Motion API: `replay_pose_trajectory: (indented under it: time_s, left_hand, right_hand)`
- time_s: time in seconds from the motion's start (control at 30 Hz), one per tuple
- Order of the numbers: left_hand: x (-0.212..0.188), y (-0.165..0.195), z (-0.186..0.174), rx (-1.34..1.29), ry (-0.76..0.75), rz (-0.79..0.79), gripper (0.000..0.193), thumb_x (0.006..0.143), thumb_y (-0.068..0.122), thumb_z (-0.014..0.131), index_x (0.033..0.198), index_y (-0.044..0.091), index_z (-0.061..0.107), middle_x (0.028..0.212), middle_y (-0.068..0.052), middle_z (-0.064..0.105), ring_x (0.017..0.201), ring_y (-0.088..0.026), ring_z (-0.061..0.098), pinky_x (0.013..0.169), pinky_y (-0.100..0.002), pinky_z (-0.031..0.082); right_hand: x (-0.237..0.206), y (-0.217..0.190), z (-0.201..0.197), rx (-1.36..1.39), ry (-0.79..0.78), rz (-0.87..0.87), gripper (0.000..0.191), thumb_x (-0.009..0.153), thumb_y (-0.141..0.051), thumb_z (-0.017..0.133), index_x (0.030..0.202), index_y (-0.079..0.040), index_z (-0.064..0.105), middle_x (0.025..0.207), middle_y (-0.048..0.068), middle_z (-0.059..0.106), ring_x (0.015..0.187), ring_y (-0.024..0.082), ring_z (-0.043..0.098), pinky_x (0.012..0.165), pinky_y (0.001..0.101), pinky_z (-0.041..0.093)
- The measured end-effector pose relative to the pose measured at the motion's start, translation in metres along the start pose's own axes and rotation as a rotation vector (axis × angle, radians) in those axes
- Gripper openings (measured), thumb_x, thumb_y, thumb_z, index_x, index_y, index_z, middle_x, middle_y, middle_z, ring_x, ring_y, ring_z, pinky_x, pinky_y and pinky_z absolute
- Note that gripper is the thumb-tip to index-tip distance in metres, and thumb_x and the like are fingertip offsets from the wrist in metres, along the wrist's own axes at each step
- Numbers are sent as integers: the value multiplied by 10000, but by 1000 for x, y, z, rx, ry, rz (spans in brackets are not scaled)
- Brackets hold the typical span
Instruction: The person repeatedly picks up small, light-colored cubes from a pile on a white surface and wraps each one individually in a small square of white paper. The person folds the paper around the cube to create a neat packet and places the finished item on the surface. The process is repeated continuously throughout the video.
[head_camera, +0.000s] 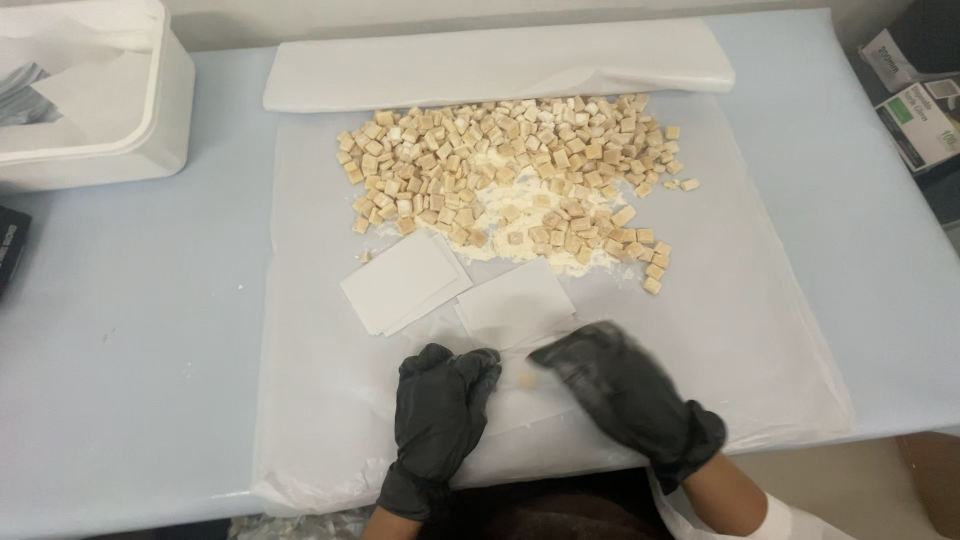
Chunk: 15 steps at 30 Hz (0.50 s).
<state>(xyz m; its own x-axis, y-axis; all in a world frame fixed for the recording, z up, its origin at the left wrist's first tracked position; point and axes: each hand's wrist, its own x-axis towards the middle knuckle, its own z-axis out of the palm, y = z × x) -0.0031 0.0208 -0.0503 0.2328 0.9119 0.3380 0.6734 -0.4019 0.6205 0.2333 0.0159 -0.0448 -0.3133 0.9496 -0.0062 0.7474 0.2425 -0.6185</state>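
A single small tan cube (527, 379) lies on a white paper square on the counter, directly between the two gloved hands, the left hand (440, 405) with fingers curled together just beside it, the blurred right hand (615, 385) equally near, its grip unclear.

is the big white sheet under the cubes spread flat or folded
Mostly spread flat on the table; the sheet's far edge is rolled up behind the cubes.

Table: pale blue table (130, 330).
On it: white plastic sheet (760, 330), white tub (95, 95), boxes (915, 100) at right edge.
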Motion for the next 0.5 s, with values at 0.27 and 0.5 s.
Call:
replay_pose_trajectory:
  time_s: [0.27,0.5]
  left_hand:
    - [5,6,-7,138,-176,-3,398,768,404,798,1077,164,722,893,-70,619,902,-288,568,774,-468,393]
    - [-1,12,24,501,36,196,307,910,242,679,1208,171,684,1059,-35,602,1051,-234,540,895,-446,389]
  right_hand:
    - [4,-19,20,-237,208,-10,321,891,-450,668,1061,-212,800,1057,4,721,1080,252,625,898,428,489]
    - [10,-11,7,-273,125,280,314,888,-424,700,847,-118,762,980,36,727,1029,283,643,912,448,488]
